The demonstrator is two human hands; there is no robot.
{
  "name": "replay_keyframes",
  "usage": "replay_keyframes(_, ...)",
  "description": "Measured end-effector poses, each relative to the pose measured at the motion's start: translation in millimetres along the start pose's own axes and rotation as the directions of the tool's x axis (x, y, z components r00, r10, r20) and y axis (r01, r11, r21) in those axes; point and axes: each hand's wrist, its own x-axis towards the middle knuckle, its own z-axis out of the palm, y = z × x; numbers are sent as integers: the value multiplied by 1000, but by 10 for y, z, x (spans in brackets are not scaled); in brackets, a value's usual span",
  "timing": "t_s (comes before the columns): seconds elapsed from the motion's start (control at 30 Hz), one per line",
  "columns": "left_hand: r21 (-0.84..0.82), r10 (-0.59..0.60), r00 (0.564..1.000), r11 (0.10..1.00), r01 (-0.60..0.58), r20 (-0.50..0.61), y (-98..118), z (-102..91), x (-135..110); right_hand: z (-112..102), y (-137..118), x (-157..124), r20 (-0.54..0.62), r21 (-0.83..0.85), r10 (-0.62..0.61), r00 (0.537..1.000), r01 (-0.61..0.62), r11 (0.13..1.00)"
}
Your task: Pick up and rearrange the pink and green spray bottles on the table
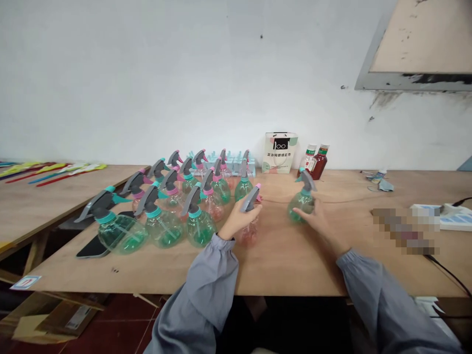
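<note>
My left hand (239, 216) is closed round the grey-and-pink spray head of a clear pink spray bottle (247, 235), which stands upright on the table. To the right, my right hand (313, 217) grips the round body of a green spray bottle (299, 202) with a teal collar. Its thumb lies across the front of the bottle, and the other fingers are partly hidden behind it. Left of my hands, several more spray bottles stand in loose rows, among them a green one (201, 228) near my left wrist and another green one (243, 187) behind that hand.
A phone (94, 247) lies partly under the leftmost bottles. Along the wall stand a paper bag (279, 160), two sauce-like bottles (319, 162) and a pale blue rack (232, 164). A power strip (457, 216) with cables is at the right. The wooden table's front edge (295, 294) runs below my forearms.
</note>
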Motion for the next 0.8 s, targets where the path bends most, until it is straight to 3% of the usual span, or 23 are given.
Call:
replay_keyframes(0.1, -90, 17, 998, 996, -12, 56, 4, -95, -1, 121, -222, -232, 93, 57, -3, 996, -3, 998)
replay_keyframes(0.3, -335, -57, 994, 939, 85, 93, 75, -194, -74, 241, -478, -417, 40, 72, -17, 999, 15, 997)
replay_keyframes(0.47, -570, -203, 975, 792, 219, 92, 123, -121, -65, 261, -516, -471, 46, 79, -34, 998, 31, 996)
replay_keyframes(0.57, -689, -273, 962, 697, 198, 1, 145, -87, -57, 262, -523, -473, 51, 77, -32, 998, 28, 997)
replay_keyframes(0.63, -709, -294, 956, 674, 208, 1, 163, -88, -64, 261, -525, -472, 54, 78, -30, 998, 26, 997)
replay_keyframes(0.73, -671, -308, 945, 677, 302, 114, 197, -102, -82, 262, -518, -472, 60, 86, -27, 998, 22, 996)
replay_keyframes(0.8, -657, -286, 950, 694, 293, 122, 217, -98, -89, 262, -506, -472, 64, 94, -34, 997, 28, 995)
